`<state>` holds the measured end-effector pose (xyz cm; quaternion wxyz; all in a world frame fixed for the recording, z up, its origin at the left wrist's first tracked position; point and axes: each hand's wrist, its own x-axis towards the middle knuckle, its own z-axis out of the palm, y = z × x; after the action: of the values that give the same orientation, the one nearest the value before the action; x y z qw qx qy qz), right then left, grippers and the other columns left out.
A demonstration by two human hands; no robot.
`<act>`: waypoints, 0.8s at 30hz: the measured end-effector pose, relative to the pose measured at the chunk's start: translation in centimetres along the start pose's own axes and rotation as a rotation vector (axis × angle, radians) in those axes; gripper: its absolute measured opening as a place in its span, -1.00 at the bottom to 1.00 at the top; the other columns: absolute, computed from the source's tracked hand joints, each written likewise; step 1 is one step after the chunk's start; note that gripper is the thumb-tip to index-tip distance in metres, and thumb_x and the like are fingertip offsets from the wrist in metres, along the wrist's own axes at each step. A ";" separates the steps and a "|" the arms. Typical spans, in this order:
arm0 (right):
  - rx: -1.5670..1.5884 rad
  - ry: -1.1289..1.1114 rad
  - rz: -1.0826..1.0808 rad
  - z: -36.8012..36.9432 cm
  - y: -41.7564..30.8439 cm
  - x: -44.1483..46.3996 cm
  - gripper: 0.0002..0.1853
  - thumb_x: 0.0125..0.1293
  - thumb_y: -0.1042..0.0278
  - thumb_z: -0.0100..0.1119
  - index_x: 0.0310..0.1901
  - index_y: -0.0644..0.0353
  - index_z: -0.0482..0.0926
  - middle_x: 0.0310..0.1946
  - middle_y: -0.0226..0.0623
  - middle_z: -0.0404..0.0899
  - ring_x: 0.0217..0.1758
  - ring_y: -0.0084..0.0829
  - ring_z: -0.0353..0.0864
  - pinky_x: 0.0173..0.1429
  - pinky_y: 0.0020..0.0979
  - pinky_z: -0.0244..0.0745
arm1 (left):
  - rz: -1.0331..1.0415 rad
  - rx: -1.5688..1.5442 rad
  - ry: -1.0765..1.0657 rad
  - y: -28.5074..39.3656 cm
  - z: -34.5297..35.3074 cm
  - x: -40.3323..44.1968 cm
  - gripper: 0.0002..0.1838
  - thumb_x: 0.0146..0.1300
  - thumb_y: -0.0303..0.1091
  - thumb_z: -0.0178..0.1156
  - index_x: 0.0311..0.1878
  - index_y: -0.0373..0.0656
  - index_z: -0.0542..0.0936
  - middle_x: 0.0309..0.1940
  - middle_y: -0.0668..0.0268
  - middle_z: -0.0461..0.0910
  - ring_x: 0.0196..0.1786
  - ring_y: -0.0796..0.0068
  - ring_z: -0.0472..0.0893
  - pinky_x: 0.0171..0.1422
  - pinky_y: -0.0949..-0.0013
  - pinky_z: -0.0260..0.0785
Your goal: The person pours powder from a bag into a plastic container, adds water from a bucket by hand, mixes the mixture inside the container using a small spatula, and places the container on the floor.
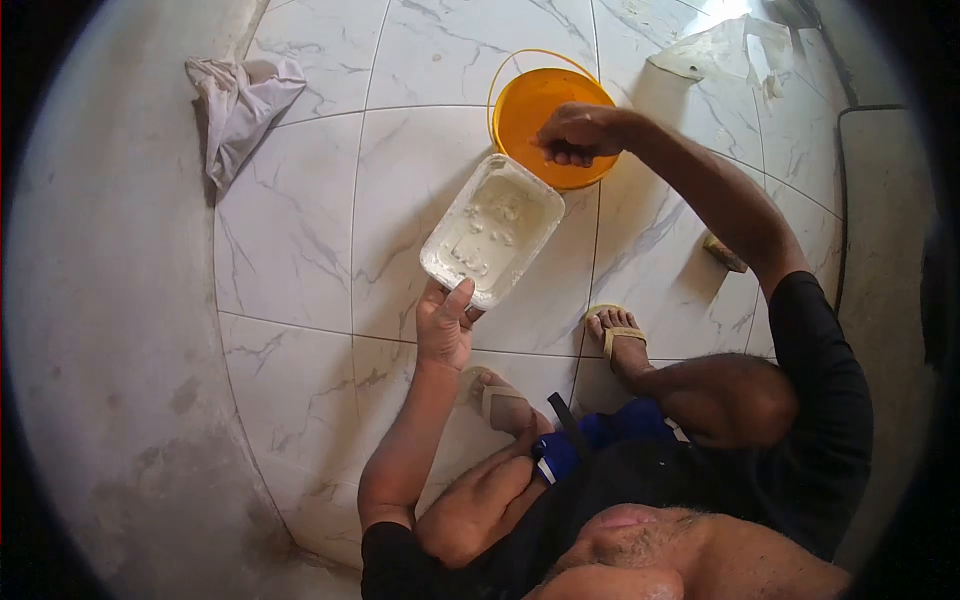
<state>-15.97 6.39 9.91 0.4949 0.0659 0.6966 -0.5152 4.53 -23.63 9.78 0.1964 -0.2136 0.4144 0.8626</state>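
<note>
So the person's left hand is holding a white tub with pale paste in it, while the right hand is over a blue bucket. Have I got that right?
Not quite: the bucket is orange, not blue, as the head view shows. The left hand does hold the white tub of pale paste, and the right hand is over the bucket.

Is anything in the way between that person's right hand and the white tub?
Nothing visible blocks it. The right hand appears over the orange bucket, whose rim lies between in view; the left hand holds the white tub, its top open.
</note>
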 end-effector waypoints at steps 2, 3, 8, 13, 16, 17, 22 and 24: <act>-0.087 0.026 -0.060 0.4 -1.0 -0.7 -0.63 0.48 0.11 0.11 -0.41 0.21 0.59 -0.57 -0.41 0.53 -0.60 -0.56 0.48 -0.55 -0.50 0.37 | -0.009 -0.007 -0.018 -0.3 -0.7 0.3 -0.46 0.27 -0.43 0.35 0.31 -0.17 0.43 0.18 0.25 0.58 0.13 0.36 0.66 0.14 0.27 0.65; -0.129 0.053 -0.074 0.7 -1.5 -0.9 -0.62 0.48 0.10 0.12 -0.41 0.21 0.60 -0.57 -0.40 0.54 -0.59 -0.55 0.50 -0.55 -0.49 0.39 | -0.015 -0.007 -0.029 -0.4 -0.9 0.3 -0.47 0.27 -0.44 0.35 0.29 -0.18 0.44 0.17 0.25 0.58 0.12 0.37 0.66 0.15 0.27 0.65; -0.387 0.168 -0.071 0.8 0.9 3.1 -0.66 0.46 0.15 0.07 -0.39 0.21 0.62 -0.61 -0.40 0.54 -0.55 -0.50 0.56 -0.48 -0.39 0.49 | -0.042 0.047 -0.028 -0.1 -0.6 0.1 -0.27 0.24 -0.40 0.34 0.45 -0.18 0.27 0.32 0.21 0.45 0.32 0.28 0.51 0.34 0.16 0.51; -0.813 0.256 -0.159 0.2 4.2 6.6 -0.72 0.41 0.21 0.07 -0.34 0.17 0.67 -0.55 -0.27 0.61 -0.46 -0.34 0.61 -0.31 -0.33 0.55 | -0.051 0.050 -0.021 0.1 -0.4 -0.1 -0.26 0.23 -0.39 0.35 0.45 -0.18 0.27 0.31 0.21 0.45 0.31 0.28 0.53 0.33 0.18 0.52; -1.359 0.132 -0.647 -1.6 6.6 9.5 -0.74 0.38 0.23 0.10 -0.35 0.15 0.70 -0.52 -0.22 0.64 -0.46 -0.26 0.59 -0.28 -0.35 0.52 | -0.056 0.058 -0.015 0.2 -0.4 -0.2 -0.26 0.23 -0.39 0.34 0.45 -0.19 0.27 0.31 0.20 0.45 0.31 0.28 0.52 0.32 0.18 0.52; -1.196 0.184 -0.470 -1.6 6.7 9.6 -0.74 0.39 0.23 0.10 -0.35 0.16 0.70 -0.52 -0.23 0.65 -0.47 -0.29 0.59 -0.29 -0.34 0.52 | -0.053 0.065 -0.007 0.1 -0.4 -0.2 -0.27 0.23 -0.39 0.34 0.45 -0.19 0.27 0.31 0.20 0.46 0.31 0.28 0.52 0.33 0.18 0.52; -0.317 0.155 0.023 0.3 3.7 5.4 -0.68 0.45 0.17 0.09 -0.30 0.24 0.69 -0.49 -0.28 0.68 -0.57 -0.40 0.61 -0.34 -0.36 0.59 | -0.050 0.063 -0.022 -0.1 -0.7 -0.1 -0.28 0.24 -0.40 0.33 0.45 -0.18 0.28 0.30 0.22 0.46 0.32 0.28 0.52 0.33 0.19 0.52; -0.084 0.070 0.033 0.2 3.3 4.7 -0.67 0.44 0.17 0.11 -0.35 0.26 0.67 -0.54 -0.28 0.64 -0.57 -0.41 0.63 -0.42 -0.35 0.60 | -0.053 0.063 -0.033 0.0 -0.7 0.0 -0.29 0.24 -0.40 0.33 0.45 -0.18 0.28 0.30 0.24 0.47 0.32 0.29 0.52 0.32 0.19 0.52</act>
<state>-16.20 5.79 4.17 0.4810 0.0745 0.7331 -0.4749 4.73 -24.16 9.41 0.2328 -0.2038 0.4324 0.8469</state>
